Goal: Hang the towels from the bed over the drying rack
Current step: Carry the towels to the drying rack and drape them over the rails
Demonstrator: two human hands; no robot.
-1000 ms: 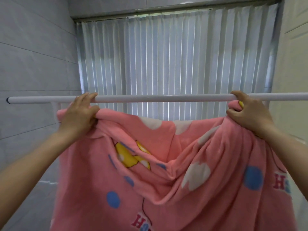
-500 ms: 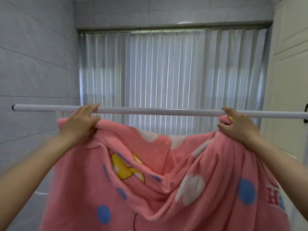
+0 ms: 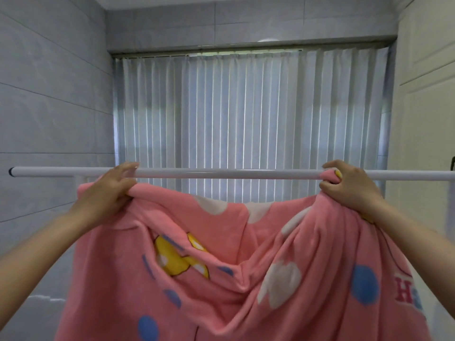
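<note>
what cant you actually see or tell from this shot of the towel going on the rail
- Pink towel, head view: its lower part is cut off by the bottom edge, and the printed red lettering is cut off at the right.
- White rail: its right end runs out of frame; its supports are mostly hidden behind the towel.
- Left hand and right hand: fingertips are buried in bunched fabric.
- Bed and other towels: out of view.

we count one pink towel (image 3: pixel 246 262), one white rack bar (image 3: pixel 229 174), two hands, a left hand (image 3: pixel 110 190) and a right hand (image 3: pixel 349 187), and one curtain (image 3: pixel 246 114).
</note>
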